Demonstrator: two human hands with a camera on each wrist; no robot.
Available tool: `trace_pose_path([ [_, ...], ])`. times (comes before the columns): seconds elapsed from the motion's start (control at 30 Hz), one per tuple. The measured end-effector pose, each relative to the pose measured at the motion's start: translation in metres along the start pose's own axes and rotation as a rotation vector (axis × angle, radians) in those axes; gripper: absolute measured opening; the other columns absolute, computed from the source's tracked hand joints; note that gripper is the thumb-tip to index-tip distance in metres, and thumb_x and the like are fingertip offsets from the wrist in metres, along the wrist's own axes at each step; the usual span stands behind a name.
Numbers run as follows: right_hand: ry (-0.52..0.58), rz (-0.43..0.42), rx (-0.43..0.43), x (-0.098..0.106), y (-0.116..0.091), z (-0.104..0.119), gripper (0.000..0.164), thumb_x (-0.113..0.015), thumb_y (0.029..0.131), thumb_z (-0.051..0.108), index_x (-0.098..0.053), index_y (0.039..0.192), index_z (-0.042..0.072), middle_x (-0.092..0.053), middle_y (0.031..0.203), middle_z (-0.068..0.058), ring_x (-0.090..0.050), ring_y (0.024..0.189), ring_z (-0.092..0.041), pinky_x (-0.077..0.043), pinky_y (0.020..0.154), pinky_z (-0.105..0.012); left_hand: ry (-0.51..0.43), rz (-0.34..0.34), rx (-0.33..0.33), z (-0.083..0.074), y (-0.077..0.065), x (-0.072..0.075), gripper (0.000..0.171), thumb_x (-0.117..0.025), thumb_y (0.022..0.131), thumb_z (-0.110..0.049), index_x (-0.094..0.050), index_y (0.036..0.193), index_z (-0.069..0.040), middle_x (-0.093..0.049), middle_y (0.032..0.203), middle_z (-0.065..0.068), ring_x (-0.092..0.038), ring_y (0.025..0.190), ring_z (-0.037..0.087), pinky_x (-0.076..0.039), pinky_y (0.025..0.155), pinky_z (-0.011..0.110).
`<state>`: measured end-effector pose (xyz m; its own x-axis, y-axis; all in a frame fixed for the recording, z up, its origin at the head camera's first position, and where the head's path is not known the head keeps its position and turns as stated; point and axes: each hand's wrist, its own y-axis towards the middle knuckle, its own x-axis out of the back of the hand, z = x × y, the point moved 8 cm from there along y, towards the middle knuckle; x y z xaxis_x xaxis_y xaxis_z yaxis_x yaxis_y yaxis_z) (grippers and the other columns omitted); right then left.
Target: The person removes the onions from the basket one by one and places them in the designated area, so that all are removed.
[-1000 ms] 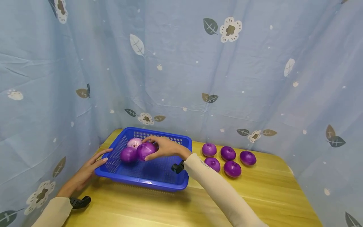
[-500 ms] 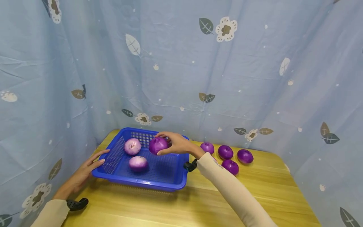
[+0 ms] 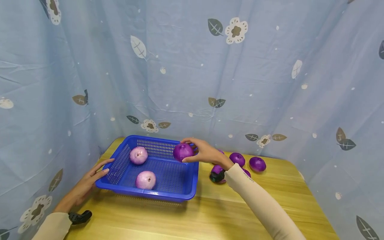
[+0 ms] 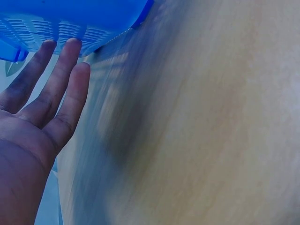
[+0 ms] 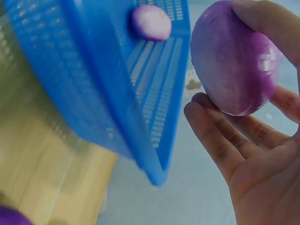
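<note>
My right hand [image 3: 201, 151] grips a purple onion [image 3: 182, 151] above the right rear corner of the blue basket [image 3: 168, 194]; the right wrist view shows the onion [image 5: 234, 58] held between thumb and fingers beside the basket wall [image 5: 93, 79]. Two paler onions lie in the basket, one at the back left [image 3: 138, 155] and one near the front [image 3: 145, 180]. My left hand [image 3: 90, 178] rests with straight fingers against the basket's left side, and its fingers [image 4: 56, 79] touch the blue rim [image 4: 70, 23].
Several purple onions [image 3: 257, 163] lie on the wooden table [image 3: 210, 216] right of the basket, some hidden behind my right arm. A blue flowered curtain [image 3: 192, 66] closes off the back and both sides.
My right hand lifted the purple onion out of the basket and carried it right toward the rear corner. The near onion rolled to the front. My left hand stayed put.
</note>
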<state>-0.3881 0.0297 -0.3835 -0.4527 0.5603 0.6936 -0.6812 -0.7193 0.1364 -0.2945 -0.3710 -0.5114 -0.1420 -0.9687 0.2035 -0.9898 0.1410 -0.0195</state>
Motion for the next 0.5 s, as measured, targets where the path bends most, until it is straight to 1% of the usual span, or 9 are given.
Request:
trace_pose_path([
  [0.07,-0.017,-0.014,-0.009,0.006,-0.007,-0.005,0.072,-0.087,0.083,0.041,-0.053,0.145,0.028,-0.056,0.138,0.008,-0.061,0.113,-0.016,-0.056,0.090,-0.033,0.001,0.004,-0.008,0.000,0.000,0.000,0.056,-0.044,0.112,-0.035,-0.027,0.164,-0.025,-0.005,0.166,0.027,-0.050,0.126,0.027,-0.053,0.089,0.029],
  [0.13,-0.034,-0.026,-0.016,0.012,-0.013,-0.009,0.073,-0.087,0.083,0.042,-0.052,0.146,0.028,-0.056,0.138,0.009,-0.062,0.111,-0.015,-0.056,0.090,-0.033,-0.007,0.003,-0.010,-0.001,-0.001,0.000,0.056,-0.044,0.111,-0.035,-0.027,0.164,-0.026,-0.005,0.166,0.026,-0.052,0.124,0.023,-0.053,0.089,0.029],
  [0.33,-0.048,-0.060,-0.027,0.028,-0.031,-0.018,0.074,-0.087,0.084,0.040,-0.051,0.148,0.023,-0.056,0.138,0.003,-0.062,0.110,-0.018,-0.055,0.093,-0.037,-0.031,0.006,-0.015,0.000,-0.001,-0.001,0.055,-0.044,0.112,-0.034,-0.028,0.164,-0.027,-0.005,0.165,0.027,-0.056,0.114,0.008,-0.054,0.088,0.029],
  [0.4,-0.037,-0.076,-0.036,0.034,-0.038,-0.021,0.073,-0.087,0.084,0.039,-0.052,0.147,0.024,-0.057,0.137,0.001,-0.063,0.110,-0.019,-0.055,0.093,-0.039,-0.036,0.011,-0.019,0.000,-0.001,-0.001,0.055,-0.043,0.112,-0.034,-0.027,0.164,-0.027,-0.005,0.165,0.027,-0.057,0.113,0.006,-0.054,0.088,0.029],
  [0.5,0.011,-0.097,-0.053,0.040,-0.048,-0.027,0.070,-0.087,0.084,0.037,-0.053,0.144,0.028,-0.058,0.134,-0.002,-0.063,0.109,-0.023,-0.056,0.092,-0.040,-0.044,0.009,-0.015,0.000,-0.001,-0.001,0.055,-0.044,0.112,-0.034,-0.028,0.164,-0.027,-0.005,0.165,0.026,-0.057,0.112,0.004,-0.054,0.088,0.029],
])
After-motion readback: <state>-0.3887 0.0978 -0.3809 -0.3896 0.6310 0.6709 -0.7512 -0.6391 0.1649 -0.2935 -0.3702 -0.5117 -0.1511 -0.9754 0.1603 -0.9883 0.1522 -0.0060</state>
